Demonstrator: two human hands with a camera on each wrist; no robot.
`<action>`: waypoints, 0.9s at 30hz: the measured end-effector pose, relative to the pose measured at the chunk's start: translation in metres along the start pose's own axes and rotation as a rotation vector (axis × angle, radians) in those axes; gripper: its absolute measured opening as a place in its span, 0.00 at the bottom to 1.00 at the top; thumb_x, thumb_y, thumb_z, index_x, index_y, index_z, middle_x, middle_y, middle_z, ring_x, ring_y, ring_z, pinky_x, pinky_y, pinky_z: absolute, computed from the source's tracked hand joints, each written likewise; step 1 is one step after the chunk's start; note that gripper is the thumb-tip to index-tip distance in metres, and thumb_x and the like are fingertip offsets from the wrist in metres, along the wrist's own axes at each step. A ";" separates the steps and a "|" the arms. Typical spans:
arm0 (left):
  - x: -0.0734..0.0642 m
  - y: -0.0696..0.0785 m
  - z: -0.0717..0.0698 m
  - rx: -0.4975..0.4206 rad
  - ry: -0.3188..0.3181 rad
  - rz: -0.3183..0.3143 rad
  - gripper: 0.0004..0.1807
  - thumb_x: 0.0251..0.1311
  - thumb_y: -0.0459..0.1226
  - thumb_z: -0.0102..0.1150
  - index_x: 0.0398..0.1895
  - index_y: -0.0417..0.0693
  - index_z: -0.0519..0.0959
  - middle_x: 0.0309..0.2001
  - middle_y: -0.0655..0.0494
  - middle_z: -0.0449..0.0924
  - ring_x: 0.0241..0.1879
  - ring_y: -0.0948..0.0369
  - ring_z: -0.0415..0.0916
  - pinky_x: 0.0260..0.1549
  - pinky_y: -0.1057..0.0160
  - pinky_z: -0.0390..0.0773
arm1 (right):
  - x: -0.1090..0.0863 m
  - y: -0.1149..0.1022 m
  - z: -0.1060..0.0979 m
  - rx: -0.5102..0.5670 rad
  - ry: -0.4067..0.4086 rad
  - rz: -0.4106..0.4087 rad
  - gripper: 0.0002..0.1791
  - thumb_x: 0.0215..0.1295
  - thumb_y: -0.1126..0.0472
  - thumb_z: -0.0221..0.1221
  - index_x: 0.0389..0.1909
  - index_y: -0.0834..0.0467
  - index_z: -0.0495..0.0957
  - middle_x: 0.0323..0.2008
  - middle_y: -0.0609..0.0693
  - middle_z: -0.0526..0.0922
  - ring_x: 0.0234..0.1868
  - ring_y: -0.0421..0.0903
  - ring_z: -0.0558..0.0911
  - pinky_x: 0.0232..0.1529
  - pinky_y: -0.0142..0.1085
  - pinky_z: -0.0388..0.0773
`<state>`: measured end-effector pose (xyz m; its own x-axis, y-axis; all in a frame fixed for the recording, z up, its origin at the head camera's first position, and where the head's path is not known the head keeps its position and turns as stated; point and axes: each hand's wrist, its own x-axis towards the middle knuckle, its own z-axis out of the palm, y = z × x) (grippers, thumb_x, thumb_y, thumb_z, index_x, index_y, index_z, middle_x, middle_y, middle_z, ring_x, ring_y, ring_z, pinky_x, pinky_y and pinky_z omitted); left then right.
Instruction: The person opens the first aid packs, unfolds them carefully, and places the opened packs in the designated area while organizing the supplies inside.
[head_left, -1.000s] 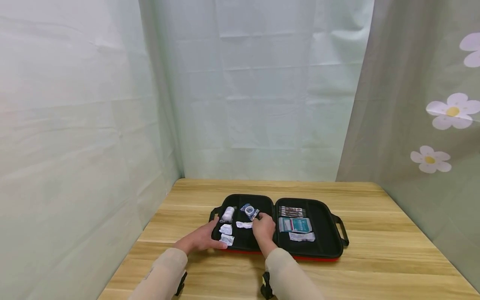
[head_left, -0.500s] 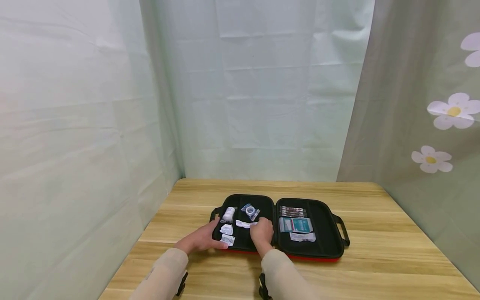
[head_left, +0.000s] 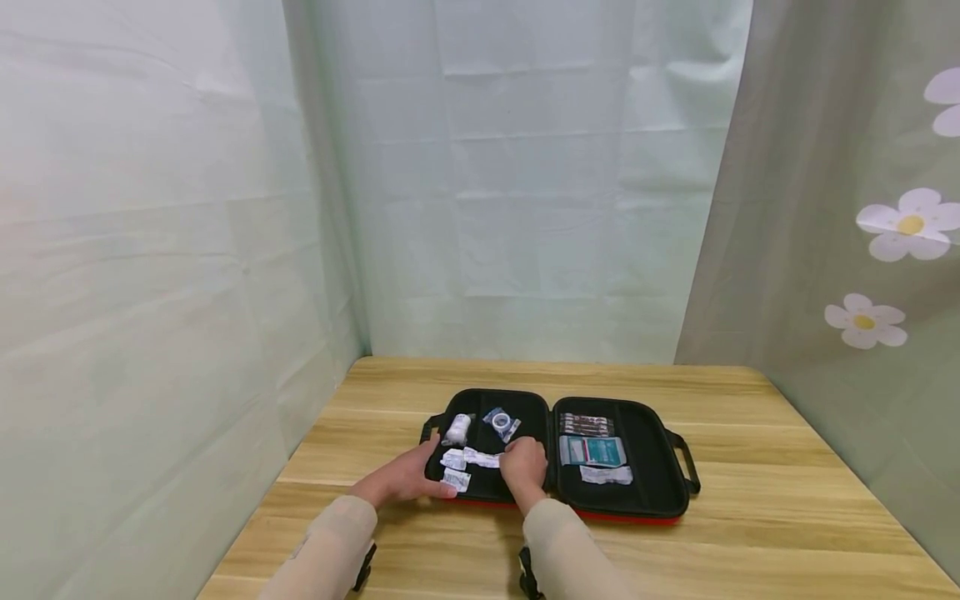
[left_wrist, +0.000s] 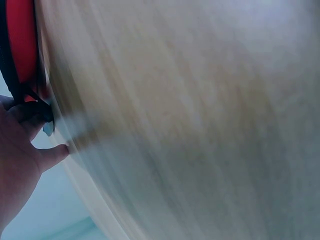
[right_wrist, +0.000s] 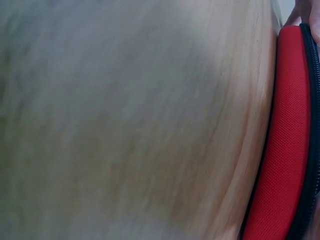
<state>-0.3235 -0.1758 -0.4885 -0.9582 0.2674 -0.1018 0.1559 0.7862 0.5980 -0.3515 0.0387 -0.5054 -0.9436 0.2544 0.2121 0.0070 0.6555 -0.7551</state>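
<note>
An open first-aid case (head_left: 645, 492), black inside and red outside, lies on the table. My left hand (head_left: 405, 476) grips its front left corner, the thumb along the front rim and the fingers at the left side. In the left half, my right hand (head_left: 524, 467) pinches the right end of a narrow white printed packet (head_left: 480, 457); its fingertips are hidden behind the hand. The packet's left end meets a small white packet (head_left: 453, 459), with another white packet (head_left: 456, 479) below. A bagged white bandage roll (head_left: 458, 428) and a bagged tape roll (head_left: 501, 423) lie above.
The case's right half holds a stack of brown-striped sachets (head_left: 587, 425), a teal and white packet (head_left: 592, 451) and a white packet (head_left: 606, 475). Black handles (head_left: 684, 461) stick out at both sides. Pale curtains (head_left: 540, 208) surround the wooden table (head_left: 757, 500).
My right hand has come down from beside the bagged tape roll to the narrow white packet. That packet has shifted left and toward me. My left hand stays at the case's corner.
</note>
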 end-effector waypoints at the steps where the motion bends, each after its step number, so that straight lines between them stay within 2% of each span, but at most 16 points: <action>1: 0.000 0.000 0.000 0.003 0.000 -0.001 0.66 0.45 0.58 0.76 0.77 0.33 0.47 0.74 0.36 0.56 0.71 0.43 0.58 0.67 0.42 0.58 | 0.000 0.000 0.000 0.001 -0.006 -0.002 0.07 0.50 0.69 0.67 0.17 0.58 0.82 0.22 0.52 0.81 0.29 0.55 0.80 0.38 0.50 0.78; 8: -0.001 0.001 0.000 0.005 0.001 -0.007 0.66 0.46 0.57 0.76 0.77 0.33 0.48 0.74 0.35 0.56 0.71 0.42 0.57 0.67 0.42 0.58 | -0.002 0.000 -0.004 0.027 -0.046 -0.029 0.13 0.53 0.68 0.65 0.12 0.56 0.80 0.17 0.48 0.77 0.23 0.50 0.77 0.30 0.46 0.77; 17: 0.001 0.000 0.000 0.009 0.003 0.007 0.66 0.45 0.57 0.76 0.77 0.33 0.48 0.73 0.36 0.56 0.70 0.43 0.58 0.67 0.42 0.58 | 0.002 0.001 -0.010 0.139 -0.138 -0.110 0.06 0.60 0.65 0.64 0.24 0.57 0.82 0.22 0.48 0.79 0.24 0.46 0.76 0.28 0.41 0.74; 23: 0.002 -0.001 -0.001 0.001 -0.002 0.003 0.66 0.45 0.58 0.76 0.77 0.34 0.48 0.74 0.36 0.56 0.71 0.42 0.57 0.67 0.41 0.57 | 0.008 0.003 -0.017 0.251 -0.237 -0.087 0.04 0.62 0.68 0.65 0.28 0.61 0.82 0.23 0.50 0.79 0.17 0.41 0.79 0.21 0.34 0.76; 27: 0.003 -0.003 0.000 0.014 0.002 0.001 0.66 0.45 0.58 0.76 0.77 0.34 0.48 0.73 0.35 0.56 0.71 0.41 0.57 0.68 0.41 0.57 | 0.010 0.004 -0.023 0.275 -0.259 -0.100 0.03 0.62 0.67 0.65 0.29 0.62 0.84 0.22 0.49 0.80 0.18 0.41 0.80 0.21 0.32 0.76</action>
<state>-0.3271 -0.1773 -0.4904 -0.9585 0.2670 -0.0999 0.1600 0.7939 0.5866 -0.3535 0.0605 -0.4914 -0.9877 -0.0120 0.1560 -0.1450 0.4442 -0.8841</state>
